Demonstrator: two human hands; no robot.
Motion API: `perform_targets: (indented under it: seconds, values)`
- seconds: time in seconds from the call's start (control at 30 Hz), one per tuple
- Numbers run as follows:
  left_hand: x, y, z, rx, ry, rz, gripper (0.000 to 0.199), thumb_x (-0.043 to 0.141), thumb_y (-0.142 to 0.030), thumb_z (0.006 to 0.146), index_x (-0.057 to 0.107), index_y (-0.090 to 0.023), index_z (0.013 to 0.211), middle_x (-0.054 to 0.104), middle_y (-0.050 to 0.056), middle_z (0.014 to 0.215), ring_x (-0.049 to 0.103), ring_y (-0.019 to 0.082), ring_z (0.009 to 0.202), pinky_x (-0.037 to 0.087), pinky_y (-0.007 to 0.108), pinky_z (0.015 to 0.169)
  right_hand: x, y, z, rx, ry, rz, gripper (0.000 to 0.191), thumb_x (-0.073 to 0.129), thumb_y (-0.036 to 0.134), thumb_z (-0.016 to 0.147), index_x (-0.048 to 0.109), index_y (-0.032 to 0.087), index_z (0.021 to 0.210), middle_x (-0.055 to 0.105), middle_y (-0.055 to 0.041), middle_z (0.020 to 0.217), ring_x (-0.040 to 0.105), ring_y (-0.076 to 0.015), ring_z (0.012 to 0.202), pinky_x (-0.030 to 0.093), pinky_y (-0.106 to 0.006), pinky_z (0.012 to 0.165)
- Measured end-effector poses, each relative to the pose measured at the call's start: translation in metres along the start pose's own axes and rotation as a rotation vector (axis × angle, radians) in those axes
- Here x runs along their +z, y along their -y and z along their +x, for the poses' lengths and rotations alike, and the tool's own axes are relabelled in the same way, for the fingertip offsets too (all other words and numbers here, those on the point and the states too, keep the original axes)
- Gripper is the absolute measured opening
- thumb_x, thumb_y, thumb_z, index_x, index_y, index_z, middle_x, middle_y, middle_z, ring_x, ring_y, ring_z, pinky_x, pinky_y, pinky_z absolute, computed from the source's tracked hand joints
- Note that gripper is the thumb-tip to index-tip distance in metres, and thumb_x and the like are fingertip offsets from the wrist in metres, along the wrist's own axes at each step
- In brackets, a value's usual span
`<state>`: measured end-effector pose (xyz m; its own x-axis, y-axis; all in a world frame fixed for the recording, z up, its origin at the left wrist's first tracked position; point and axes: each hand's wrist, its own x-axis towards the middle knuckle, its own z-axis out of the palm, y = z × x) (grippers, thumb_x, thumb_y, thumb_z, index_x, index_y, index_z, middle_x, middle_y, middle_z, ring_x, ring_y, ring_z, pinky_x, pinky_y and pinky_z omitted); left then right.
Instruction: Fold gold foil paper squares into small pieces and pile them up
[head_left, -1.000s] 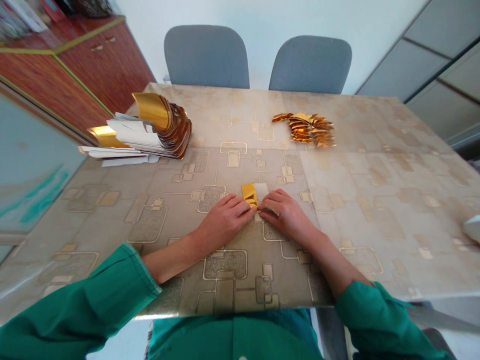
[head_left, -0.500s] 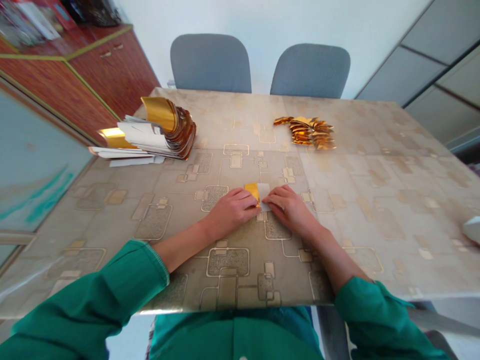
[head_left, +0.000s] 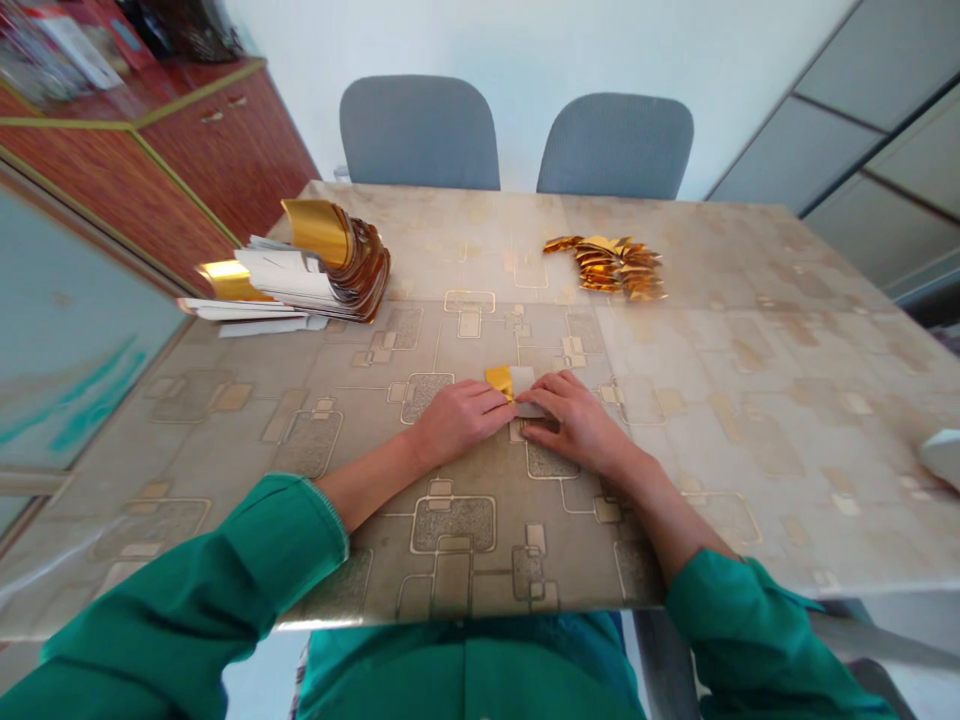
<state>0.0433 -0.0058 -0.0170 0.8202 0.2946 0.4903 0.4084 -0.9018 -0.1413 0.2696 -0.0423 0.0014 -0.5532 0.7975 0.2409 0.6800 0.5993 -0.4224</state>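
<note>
A small folded strip of gold-and-white foil paper (head_left: pixel 511 385) lies on the table in front of me, gold on its left half and white on its right. My left hand (head_left: pixel 461 422) presses its fingertips against the strip's gold side. My right hand (head_left: pixel 574 425) has its fingers on the white side, and they hide the strip's lower edge. Farther off, a curved stack of gold-backed white strips (head_left: pixel 330 265) rests at the left, and a pile of small folded gold pieces (head_left: pixel 607 266) lies at the far middle.
The patterned beige tablecloth (head_left: pixel 750 350) covers the table. A white object (head_left: pixel 941 458) sits at the right edge. Two grey chairs (head_left: pixel 418 130) stand beyond the far edge, and a wooden cabinet (head_left: pixel 225 150) stands at the left.
The view has tilted slightly, so the table sits a little lower in the frame. Both hands remain on the strip, and their fingers have shifted only slightly.
</note>
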Motion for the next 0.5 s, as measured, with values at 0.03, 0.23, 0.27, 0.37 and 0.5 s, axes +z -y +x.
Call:
perform_targets:
  seconds: [0.03, 0.23, 0.27, 0.37, 0.5]
  values:
    - [0.0, 0.0, -0.001, -0.031, -0.017, -0.015, 0.02, 0.05, -0.019, 0.1, 0.069, -0.019, 0.092, 0.069, 0.002, 0.08, 0.062, 0.014, 0.075, 0.048, 0.024, 0.068, -0.001, -0.001, 0.0, -0.008, 0.009, 0.005, 0.027, 0.069, 0.027, 0.087, 0.063, 0.019, 0.111, 0.063, -0.0092, 0.102, 0.052, -0.0245, 0.096, 0.046, -0.039, 0.086]
    - [-0.003, 0.003, -0.011, -0.136, -0.049, -0.102, 0.02, 0.052, -0.021, 0.099, 0.07, -0.02, 0.09, 0.071, 0.001, 0.083, 0.063, 0.014, 0.075, 0.048, 0.024, 0.067, -0.003, -0.007, 0.0, -0.049, 0.039, -0.014, 0.016, 0.057, 0.014, 0.091, 0.064, 0.02, 0.103, 0.066, -0.0071, 0.101, 0.054, -0.0219, 0.096, 0.045, -0.037, 0.087]
    - [-0.004, 0.003, -0.013, -0.129, -0.032, -0.106, 0.018, 0.053, -0.02, 0.099, 0.069, -0.02, 0.091, 0.072, 0.001, 0.085, 0.063, 0.014, 0.076, 0.048, 0.024, 0.068, -0.003, -0.007, 0.0, -0.055, 0.037, -0.019, 0.015, 0.055, 0.015, 0.092, 0.065, 0.02, 0.102, 0.066, -0.0072, 0.1, 0.054, -0.0217, 0.096, 0.045, -0.037, 0.086]
    - [-0.006, 0.002, -0.016, -0.087, 0.031, -0.114, 0.016, 0.053, -0.019, 0.098, 0.069, -0.019, 0.096, 0.072, 0.002, 0.093, 0.064, 0.016, 0.085, 0.051, 0.027, 0.073, -0.002, -0.006, 0.001, -0.072, 0.028, -0.019, 0.014, 0.055, 0.02, 0.095, 0.068, 0.02, 0.099, 0.066, -0.0075, 0.099, 0.054, -0.0216, 0.095, 0.045, -0.036, 0.084]
    - [-0.009, 0.0, -0.02, -0.047, 0.079, -0.133, 0.021, 0.048, -0.016, 0.1, 0.068, -0.017, 0.107, 0.071, 0.005, 0.107, 0.064, 0.018, 0.099, 0.054, 0.031, 0.086, -0.002, -0.006, 0.002, -0.072, 0.013, 0.021, 0.015, 0.057, 0.025, 0.096, 0.071, 0.021, 0.096, 0.066, -0.0073, 0.097, 0.054, -0.0212, 0.093, 0.045, -0.036, 0.084]
